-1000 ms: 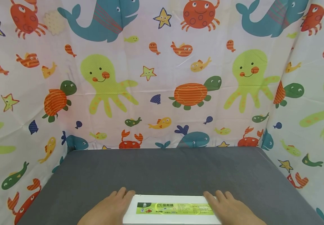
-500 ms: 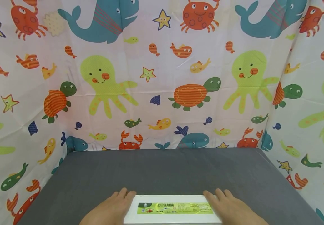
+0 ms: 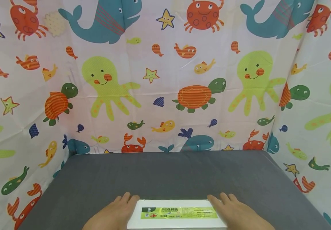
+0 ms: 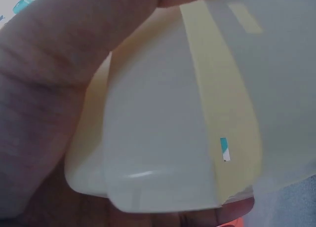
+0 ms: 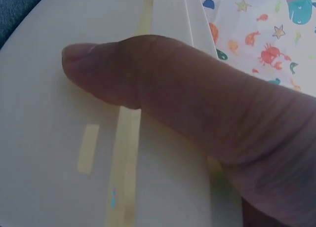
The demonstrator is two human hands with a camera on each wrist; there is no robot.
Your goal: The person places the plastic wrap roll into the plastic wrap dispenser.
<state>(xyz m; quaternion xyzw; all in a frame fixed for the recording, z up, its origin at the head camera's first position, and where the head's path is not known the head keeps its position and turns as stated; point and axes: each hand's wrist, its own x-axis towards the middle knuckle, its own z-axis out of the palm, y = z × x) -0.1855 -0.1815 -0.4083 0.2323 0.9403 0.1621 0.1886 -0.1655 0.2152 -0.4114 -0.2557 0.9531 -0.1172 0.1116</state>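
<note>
A white cling film box (image 3: 154,223) with a green and yellow label (image 3: 180,213) lies crosswise at the bottom middle of the head view. My left hand (image 3: 112,212) grips its left end, my right hand (image 3: 237,212) its right end. In the left wrist view, the left thumb (image 4: 84,44) lies over the white box end (image 4: 153,123), and fingers reach underneath. The right thumb (image 5: 148,74) presses flat on the box's white side (image 5: 49,153) in the right wrist view. That hand's other fingers are mostly hidden there.
A dark grey cloth-covered table (image 3: 165,172) spreads beyond the box. Behind it and along both sides hangs a white curtain (image 3: 159,105) printed with sea animals.
</note>
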